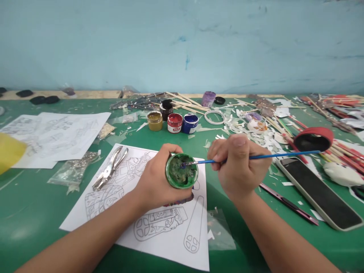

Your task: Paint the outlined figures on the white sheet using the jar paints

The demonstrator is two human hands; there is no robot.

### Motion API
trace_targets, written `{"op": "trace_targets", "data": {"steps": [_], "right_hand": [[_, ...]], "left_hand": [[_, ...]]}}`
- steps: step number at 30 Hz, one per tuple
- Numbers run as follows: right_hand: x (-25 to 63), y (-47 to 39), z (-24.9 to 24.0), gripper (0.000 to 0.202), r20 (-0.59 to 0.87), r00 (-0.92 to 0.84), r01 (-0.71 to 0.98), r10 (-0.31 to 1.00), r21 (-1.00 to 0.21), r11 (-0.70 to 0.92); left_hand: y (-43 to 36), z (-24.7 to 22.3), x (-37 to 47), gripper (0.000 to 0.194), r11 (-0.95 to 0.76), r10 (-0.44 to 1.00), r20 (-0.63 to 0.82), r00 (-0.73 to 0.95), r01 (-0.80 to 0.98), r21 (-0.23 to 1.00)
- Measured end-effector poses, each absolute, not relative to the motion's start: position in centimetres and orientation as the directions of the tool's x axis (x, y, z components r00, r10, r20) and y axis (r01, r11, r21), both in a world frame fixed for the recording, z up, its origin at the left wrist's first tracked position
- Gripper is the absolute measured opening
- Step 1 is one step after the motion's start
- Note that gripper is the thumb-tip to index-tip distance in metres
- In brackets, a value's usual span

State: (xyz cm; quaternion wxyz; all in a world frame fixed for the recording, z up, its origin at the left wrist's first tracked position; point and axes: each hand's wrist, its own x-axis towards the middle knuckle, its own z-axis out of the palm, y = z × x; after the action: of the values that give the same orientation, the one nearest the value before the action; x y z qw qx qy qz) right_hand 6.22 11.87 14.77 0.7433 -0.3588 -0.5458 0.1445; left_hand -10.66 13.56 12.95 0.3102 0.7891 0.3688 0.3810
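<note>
My left hand (159, 180) is wrapped round a jar of green paint (182, 171), its open mouth tilted toward the camera. In my right hand (241, 163) is a thin blue paintbrush (281, 154), its bristle end inside the jar over the paint. Beneath the jar lies a white sheet (159, 248) with line drawings; a dark painted patch shows partly behind my left hand. A silver hole punch (109, 168) rests on the sheet's upper left part. Beyond the sheet stand open jars of mustard (155, 121), red (174, 123) and blue (190, 123) paint, with a dark jar (166, 110) behind.
Printed sheets (65, 136) and a bag of small pieces (75, 170) lie left. A phone (321, 193), a pink cutter (290, 204) and a roll of red tape (314, 139) are at right, near sticks and paper scraps. A purple jar (208, 99) stands near the wall.
</note>
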Motion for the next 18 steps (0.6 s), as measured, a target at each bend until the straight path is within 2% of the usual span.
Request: {"op": "trace_targets", "data": {"steps": [6, 14, 18], "right_hand": [[6.24, 11.64, 14.42, 0.051, 0.754, 0.233, 0.158, 0.614, -0.653, 0.741], [6.33, 11.73, 14.22, 0.045, 0.846, 0.227, 0.266, 0.483, -0.531, 0.805], [6.11, 11.71, 14.04, 0.042, 0.849, 0.207, 0.267, 0.486, -0.527, 0.807]], "left_hand": [[13.68, 12.8, -10.71, 0.058, -0.542, 0.807, 0.378, 0.454, 0.315, 0.779], [13.76, 13.04, -10.65, 0.058, -0.565, 0.806, 0.416, 0.42, 0.339, 0.752], [13.82, 12.88, -10.56, 0.058, -0.559, 0.813, 0.415, 0.409, 0.346, 0.753]]}}
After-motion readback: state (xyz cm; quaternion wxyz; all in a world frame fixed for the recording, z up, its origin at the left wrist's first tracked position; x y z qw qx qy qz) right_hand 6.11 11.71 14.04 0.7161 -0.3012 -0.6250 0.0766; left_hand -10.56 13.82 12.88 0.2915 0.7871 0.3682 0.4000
